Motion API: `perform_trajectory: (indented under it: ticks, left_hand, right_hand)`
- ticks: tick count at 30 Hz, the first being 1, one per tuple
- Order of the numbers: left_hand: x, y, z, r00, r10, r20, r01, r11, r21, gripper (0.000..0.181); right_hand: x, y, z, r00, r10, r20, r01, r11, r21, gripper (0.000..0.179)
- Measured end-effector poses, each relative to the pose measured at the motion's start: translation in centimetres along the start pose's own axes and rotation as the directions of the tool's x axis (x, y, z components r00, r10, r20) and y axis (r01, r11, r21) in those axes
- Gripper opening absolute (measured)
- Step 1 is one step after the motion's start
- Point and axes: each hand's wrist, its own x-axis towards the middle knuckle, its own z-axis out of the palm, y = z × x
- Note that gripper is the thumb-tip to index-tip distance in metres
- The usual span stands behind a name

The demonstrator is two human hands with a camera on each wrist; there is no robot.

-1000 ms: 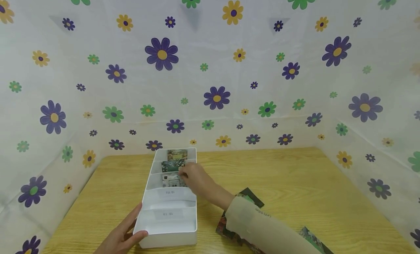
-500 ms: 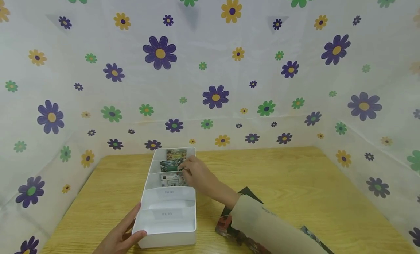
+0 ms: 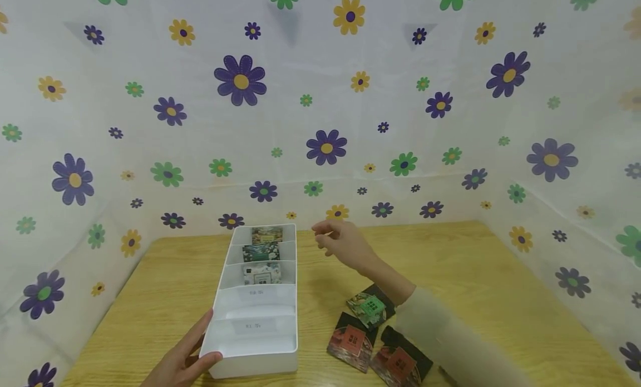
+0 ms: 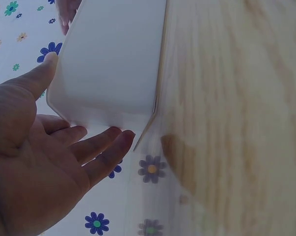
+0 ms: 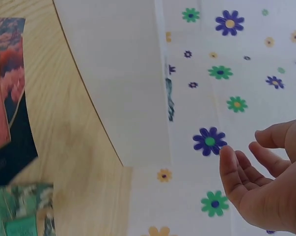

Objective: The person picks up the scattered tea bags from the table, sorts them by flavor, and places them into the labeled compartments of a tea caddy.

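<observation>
A white divided box (image 3: pixel 252 334) stands lengthwise on the table, with labels inside its two near compartments. My left hand (image 3: pixel 182 356) holds its near left corner, thumb on the front wall and fingers along the side; the left wrist view shows those fingers (image 4: pixel 96 152) against the box. One patterned flat packet stands in each far compartment: a yellowish one (image 3: pixel 267 234), a dark green one (image 3: pixel 261 252) and a pale one (image 3: pixel 262 274). Right of the box's far end my right hand (image 3: pixel 345 245) hovers, fingers loosely bent and holding nothing.
On the table (image 3: pixel 501 298), right of the box, lie a green-labelled square packet (image 3: pixel 371 306) and two red-labelled ones (image 3: pixel 353 341). Something dark near the right sleeve (image 3: pixel 445 331) is mostly hidden. A flower-printed cloth (image 3: pixel 280 114) encloses the back and sides.
My right hand has let go at the dark green packet and moved right, out of the box. The loose packets beneath that arm are now more visible. My left hand stays at the corner.
</observation>
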Motion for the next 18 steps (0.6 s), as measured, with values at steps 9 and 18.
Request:
perform_trajectory:
  ticks: [9,18]
  left_hand:
    - [0.0,-0.1,0.1,1.0,0.028,-0.001,-0.028,1.0,-0.012,0.089]
    - [0.1,-0.2,0.0,1.0,0.011,0.002,-0.011,1.0,0.007,0.091]
  right_hand:
    - [-2.2,0.4,-4.9,0.999,0.047,0.026,-0.047,0.999,0.006,0.038]
    - [-4.5,3.7,-6.4,0.99,0.094,0.108,-0.087,0.994,-0.062,0.042]
